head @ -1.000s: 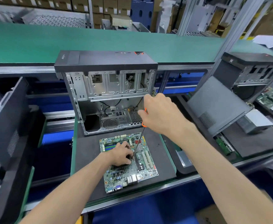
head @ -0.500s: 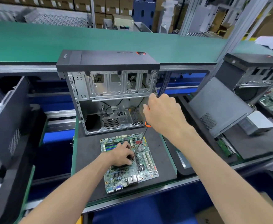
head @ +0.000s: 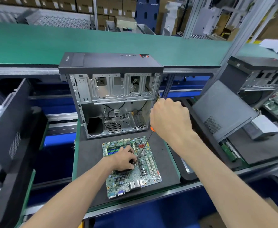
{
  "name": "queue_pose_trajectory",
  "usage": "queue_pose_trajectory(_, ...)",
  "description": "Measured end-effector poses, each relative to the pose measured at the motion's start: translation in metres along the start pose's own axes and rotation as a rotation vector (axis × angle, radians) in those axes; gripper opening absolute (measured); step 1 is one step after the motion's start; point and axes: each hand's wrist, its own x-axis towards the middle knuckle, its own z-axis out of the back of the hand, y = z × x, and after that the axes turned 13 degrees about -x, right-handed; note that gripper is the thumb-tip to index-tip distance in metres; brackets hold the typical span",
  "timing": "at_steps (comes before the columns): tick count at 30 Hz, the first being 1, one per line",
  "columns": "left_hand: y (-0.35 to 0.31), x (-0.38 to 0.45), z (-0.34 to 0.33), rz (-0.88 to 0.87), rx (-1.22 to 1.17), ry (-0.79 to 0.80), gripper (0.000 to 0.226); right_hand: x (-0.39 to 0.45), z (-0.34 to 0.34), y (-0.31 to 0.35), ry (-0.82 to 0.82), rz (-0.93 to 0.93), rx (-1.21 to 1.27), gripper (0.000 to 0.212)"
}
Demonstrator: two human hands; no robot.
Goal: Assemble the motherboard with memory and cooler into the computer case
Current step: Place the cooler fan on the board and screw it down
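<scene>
Head view: I see the green rectangular motherboard [head: 131, 168] lying flat on a dark foam pad [head: 92, 163], its long axis running from the near pad edge toward the open grey metal computer case [head: 111, 102], slightly skewed, port connectors facing me. Bare pad borders the board left and right; a narrow strip separates it from the case mouth. My left hand [head: 124, 159] rests curled over the black cooler [head: 121, 172] at mid-board. My right hand [head: 170, 119], raised beside the case's right edge, is fisted around an orange-collared long-shaft screwdriver [head: 144, 146], its tip slanting down to the left fingertips
</scene>
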Motion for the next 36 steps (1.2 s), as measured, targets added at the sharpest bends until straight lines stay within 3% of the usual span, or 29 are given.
queue_pose_trajectory(2, 0.0, -0.001, 0.0, -0.002, -0.004, -0.008, 0.018, 0.002, 0.001, -0.006, 0.023, 0.111, 0.16, 0.021)
queue_pose_trajectory(6, -0.001, -0.002, 0.0, -0.007, -0.012, -0.013, 0.021, 0.012, 0.006, -0.028, 0.298, 0.359, 0.669, 0.022)
queue_pose_trajectory(9, 0.0, -0.002, 0.0, -0.008, -0.013, -0.006, 0.021, 0.009, 0.0, -0.02, 0.234, 0.22, 0.49, 0.017)
queue_pose_trajectory(12, 0.0, -0.001, 0.0, -0.006, -0.01, 0.0, 0.019, 0.004, 0.0, -0.01, 0.136, 0.031, 0.224, 0.03)
queue_pose_trajectory(15, 0.0, -0.001, 0.0, -0.002, -0.012, -0.009, 0.019, 0.006, 0.004, -0.01, 0.13, 0.18, 0.32, 0.028)
queue_pose_trajectory(17, 0.0, 0.0, 0.0, 0.0, -0.007, -0.01, 0.019, 0.008, 0.006, -0.016, 0.19, 0.32, 0.481, 0.013)
queue_pose_trajectory(18, 0.0, 0.0, -0.001, -0.004, -0.008, -0.011, 0.019, 0.01, 0.007, -0.018, 0.238, 0.344, 0.558, 0.018)
queue_pose_trajectory(20, 0.001, -0.001, -0.001, -0.007, -0.012, -0.008, 0.019, 0.01, 0.005, -0.018, 0.282, 0.316, 0.599, 0.02)
queue_pose_trajectory(22, 0.001, -0.001, -0.001, -0.005, -0.009, -0.006, 0.02, 0.01, 0.001, -0.013, 0.223, 0.205, 0.431, 0.013)
queue_pose_trajectory(25, 0.001, -0.001, -0.001, -0.013, 0.005, -0.005, 0.02, 0.007, -0.001, -0.008, 0.132, 0.012, 0.182, 0.034)
queue_pose_trajectory(27, 0.001, 0.0, -0.001, -0.018, 0.013, -0.011, 0.02, 0.007, 0.001, -0.011, 0.111, 0.11, 0.227, 0.03)
queue_pose_trajectory(29, 0.001, 0.001, -0.001, -0.016, 0.022, -0.01, 0.02, 0.008, 0.003, -0.019, 0.201, 0.276, 0.464, 0.013)
queue_pose_trajectory(30, 0.001, 0.001, -0.001, -0.017, 0.022, -0.008, 0.02, 0.009, 0.005, -0.023, 0.251, 0.318, 0.569, 0.014)
queue_pose_trajectory(32, 0.002, 0.002, -0.001, -0.019, 0.016, -0.003, 0.02, 0.009, 0.005, -0.025, 0.278, 0.303, 0.64, 0.02)
queue_pose_trajectory(36, 0.002, 0.002, -0.001, 0.0, 0.021, 0.011, 0.02, 0.006, -0.001, -0.015, 0.197, 0.206, 0.513, 0.015)
